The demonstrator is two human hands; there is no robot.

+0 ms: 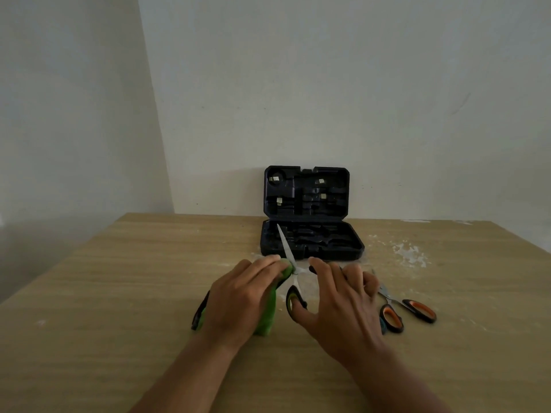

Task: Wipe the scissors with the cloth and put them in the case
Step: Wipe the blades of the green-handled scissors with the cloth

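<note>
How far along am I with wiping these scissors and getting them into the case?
Nothing looks finished: I see no scissors in the open case. In hand: your right hand holds the yellow-handled scissors by a handle while your left hand presses the green cloth at the blades. Left: casing this pair, then wiping and casing the orange-handled scissors on the table.

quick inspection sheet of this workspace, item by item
surface: wooden table, white powdery marks at right
job's things: green cloth under left hand, at the blades of the yellow-handled scissors; dark case open behind them
clutter: orange-handled scissors lying at right; a black-edged object beside left hand
grippers: left hand grips cloth; right hand holds scissors, thumb through handle loop
cables: nothing seen
surroundings: plain white wall, corner at left
</note>
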